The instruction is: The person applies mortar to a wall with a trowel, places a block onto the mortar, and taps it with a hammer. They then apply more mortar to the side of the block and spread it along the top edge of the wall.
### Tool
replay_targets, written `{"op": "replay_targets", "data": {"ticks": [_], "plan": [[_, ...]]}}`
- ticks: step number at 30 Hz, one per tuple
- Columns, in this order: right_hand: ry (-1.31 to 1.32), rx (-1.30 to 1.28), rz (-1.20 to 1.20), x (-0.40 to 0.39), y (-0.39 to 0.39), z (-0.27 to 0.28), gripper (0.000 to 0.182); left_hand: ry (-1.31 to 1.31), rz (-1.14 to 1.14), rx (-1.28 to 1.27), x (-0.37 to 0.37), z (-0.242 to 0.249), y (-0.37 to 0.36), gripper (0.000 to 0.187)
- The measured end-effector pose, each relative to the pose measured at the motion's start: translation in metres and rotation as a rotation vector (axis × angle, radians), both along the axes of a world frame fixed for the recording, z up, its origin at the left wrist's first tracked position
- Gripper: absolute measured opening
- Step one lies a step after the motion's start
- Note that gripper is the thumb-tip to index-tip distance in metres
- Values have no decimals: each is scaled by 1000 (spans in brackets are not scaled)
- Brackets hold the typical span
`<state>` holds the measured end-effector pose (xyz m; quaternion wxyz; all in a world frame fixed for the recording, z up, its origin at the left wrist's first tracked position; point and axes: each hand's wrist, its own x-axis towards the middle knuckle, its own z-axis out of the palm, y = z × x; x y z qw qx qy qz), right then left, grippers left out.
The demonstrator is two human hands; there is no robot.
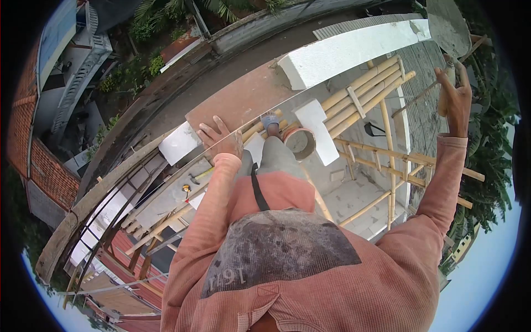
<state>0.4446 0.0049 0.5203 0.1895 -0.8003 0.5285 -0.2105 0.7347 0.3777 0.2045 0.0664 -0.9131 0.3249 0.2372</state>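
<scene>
My left hand (221, 139) lies with fingers spread on the near end of a reddish-brown slab (243, 102) on top of the wall. A white block (180, 142) sits just left of that hand. At upper right, my raised right hand (457, 98) is closed round the handle of a trowel (449, 30); its broad blade is grey and smeared. Beyond the slab, a row of white blocks (357, 51) runs along the wall top towards the trowel. Below me stands a bucket (300, 143) with grey material inside, near my foot.
Bamboo poles (362, 94) form the scaffold under and right of me. A cut white block (316, 130) lies by the bucket. A hammer (200, 176) and a tape measure (186, 190) rest on a board at left. Past the wall there is a drop to a lane (193, 83).
</scene>
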Motion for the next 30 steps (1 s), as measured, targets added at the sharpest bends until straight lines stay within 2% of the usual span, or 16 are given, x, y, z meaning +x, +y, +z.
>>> {"op": "replay_targets", "data": {"ticks": [1,3,4,5,7,10,13,17,18,20,21,24,27,30], "plan": [[-72,61,-105,-2,42,1,45,-16,-62,-10,3,0,7,85],[-477,268,-226,-44,101,-31,41,9,-145,19,9,8,16,81],[-576,325,-333,-54,141,-50,38,23,-189,33,13,10,20,80],[-681,360,-471,-65,203,-67,36,-45,-256,-12,18,1,31,82],[-799,477,-707,-79,276,-101,36,-169,-326,-93,16,-24,42,87],[-731,592,-982,-93,383,-153,39,-27,-338,-22,21,3,38,75],[-723,825,-1192,-108,493,-195,42,-7,-366,8,23,8,37,74],[-944,944,-1473,-81,598,-221,39,-21,-383,44,23,5,36,80],[-1020,977,-1560,-75,613,-220,38,-51,-386,36,25,-2,35,82],[-1059,1050,-1531,-65,632,-218,37,-59,-385,38,22,-16,37,88],[-1080,1089,-1510,-61,637,-218,37,-38,-378,49,23,-7,34,90],[-842,1156,-1511,-66,642,-226,34,-64,-396,41,24,-9,40,96],[-780,1135,-1443,-67,628,-225,38,-109,-417,27,27,-24,49,98],[-689,1142,-1349,-68,603,-229,41,-105,-428,77,29,-12,47,100]]}}
